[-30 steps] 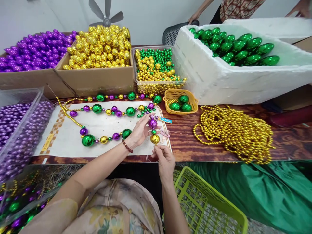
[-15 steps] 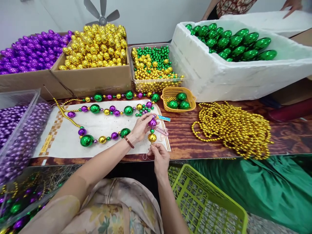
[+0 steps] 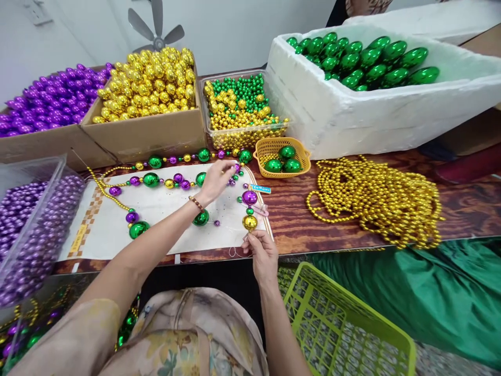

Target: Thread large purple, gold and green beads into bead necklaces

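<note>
My left hand reaches over the white mat, its fingers closed at a purple bead beside small loose beads. My right hand pinches thin clear thread just under a gold ball bead. Above that gold bead sit a small green bead and a larger purple bead. A pink safety pin and a blue label lie alongside. My left forearm hides part of the bead string, whose big green bead shows at left.
Boxes of purple beads and gold beads stand behind, near a clear bin. A foam box holds big green beads. A yellow basket and gold bead strands lie right. A green crate is below.
My left hand has let go of the purple bead above the gold one and moved up and left to another purple bead. My right hand keeps its pinch below the gold bead.
</note>
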A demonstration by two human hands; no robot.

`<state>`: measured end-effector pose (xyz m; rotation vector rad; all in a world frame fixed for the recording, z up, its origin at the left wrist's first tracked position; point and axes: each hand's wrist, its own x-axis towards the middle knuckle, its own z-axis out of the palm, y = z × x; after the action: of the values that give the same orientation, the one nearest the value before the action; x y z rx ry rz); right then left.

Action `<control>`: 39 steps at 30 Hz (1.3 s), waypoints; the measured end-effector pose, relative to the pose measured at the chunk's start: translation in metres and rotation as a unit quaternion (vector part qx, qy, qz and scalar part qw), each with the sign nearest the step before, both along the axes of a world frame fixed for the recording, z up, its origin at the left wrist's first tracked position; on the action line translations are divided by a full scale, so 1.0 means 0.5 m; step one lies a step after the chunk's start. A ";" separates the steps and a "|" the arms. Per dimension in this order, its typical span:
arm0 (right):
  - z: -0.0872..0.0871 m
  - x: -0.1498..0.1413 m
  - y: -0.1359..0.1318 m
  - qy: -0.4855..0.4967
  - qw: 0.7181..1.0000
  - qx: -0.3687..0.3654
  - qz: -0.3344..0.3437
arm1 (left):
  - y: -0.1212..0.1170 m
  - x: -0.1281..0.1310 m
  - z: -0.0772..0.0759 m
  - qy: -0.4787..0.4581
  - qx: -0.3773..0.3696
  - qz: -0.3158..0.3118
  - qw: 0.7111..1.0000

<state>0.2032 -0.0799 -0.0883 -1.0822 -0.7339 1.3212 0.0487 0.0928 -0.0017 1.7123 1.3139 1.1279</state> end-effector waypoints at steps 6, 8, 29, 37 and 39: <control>-0.003 0.022 0.010 0.009 0.999 0.007 -0.037 | 0.020 0.001 -0.059 0.439 0.135 -0.169 0.872; -0.004 0.024 0.011 0.010 0.999 0.007 -0.033 | 0.022 0.009 -0.063 0.474 0.156 -0.183 0.847; 0.012 0.017 0.009 0.028 0.997 0.014 -0.074 | -0.011 -0.100 0.007 0.283 0.014 -0.065 0.957; 0.013 0.018 0.002 0.019 0.996 0.016 -0.081 | 0.040 0.007 -0.016 0.322 0.059 -0.131 0.936; 0.007 0.022 -0.001 0.009 0.997 0.015 -0.071 | 0.080 0.019 0.013 0.318 0.092 -0.094 0.939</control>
<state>0.2141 -0.0803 -0.0849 -1.0762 -0.6493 1.1948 0.0584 0.1325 0.0048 2.4136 1.3917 0.6124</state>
